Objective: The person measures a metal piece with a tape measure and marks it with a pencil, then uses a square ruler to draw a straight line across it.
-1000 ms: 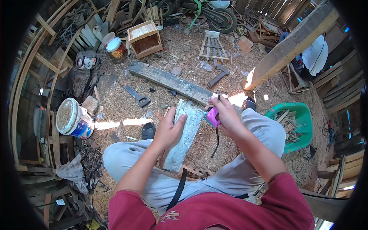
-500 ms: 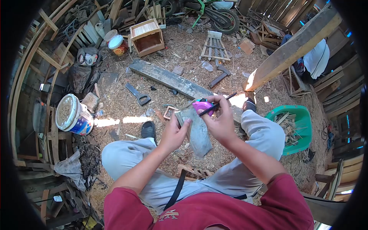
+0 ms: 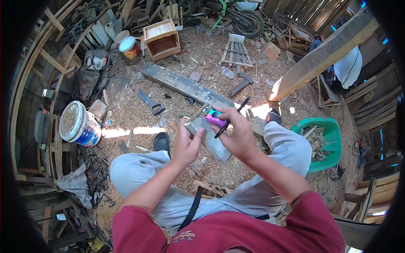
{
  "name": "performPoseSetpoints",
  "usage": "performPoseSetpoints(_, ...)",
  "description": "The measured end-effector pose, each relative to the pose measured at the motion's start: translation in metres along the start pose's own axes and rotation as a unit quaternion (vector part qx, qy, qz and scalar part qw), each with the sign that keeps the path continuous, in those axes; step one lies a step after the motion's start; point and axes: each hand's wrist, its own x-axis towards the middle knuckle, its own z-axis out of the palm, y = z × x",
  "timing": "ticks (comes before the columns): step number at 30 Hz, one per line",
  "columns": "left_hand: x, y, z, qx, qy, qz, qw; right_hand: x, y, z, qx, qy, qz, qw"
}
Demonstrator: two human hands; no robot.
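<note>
My left hand (image 3: 187, 145) is closed around a short greyish-white piece of board (image 3: 216, 146), thumb lying on its upper face. The board is held tilted above my lap. My right hand (image 3: 241, 137) grips a pink tape measure (image 3: 214, 120) at the board's far end, partly hidden by the fingers. A black pen or pencil (image 3: 243, 104) also sticks out between the right fingers, slanting across the hand. A thin brownish strip (image 3: 200, 111) shows by the board's far end; what it is I cannot make out.
A long weathered beam (image 3: 181, 84) lies ahead on the shavings-covered floor, with a handsaw (image 3: 151, 102) and a hammer (image 3: 241, 84) near it. A paint bucket (image 3: 80, 124) stands left, a green tub of wood scraps (image 3: 335, 145) right. A post (image 3: 320, 55) leans at the upper right.
The board has turned and shifted slightly left. My right hand has moved a little left and rotated, so the pen stands steeper and the tape measure is more covered.
</note>
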Motion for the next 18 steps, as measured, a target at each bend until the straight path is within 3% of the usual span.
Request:
performPoseSetpoints(6,0.016,0.024,-0.012,-0.115,0.159,0.014,0.980,-0.007,-0.003,0.007,-0.035,-0.065,0.020,0.997)
performPoseSetpoints(13,0.017,0.035,-0.012,-0.064,0.152,0.143,0.976,-0.007,-0.003,0.007,-0.028,-0.065,0.006,0.997)
performPoseSetpoints(16,0.014,0.025,-0.025,-0.018,0.098,0.094,0.991,-0.008,-0.005,0.006,-0.035,-0.069,0.005,0.997)
performPoseSetpoints(18,0.013,0.021,-0.028,0.011,0.109,0.100,0.989,-0.010,-0.004,0.008,-0.040,-0.068,-0.012,0.997)
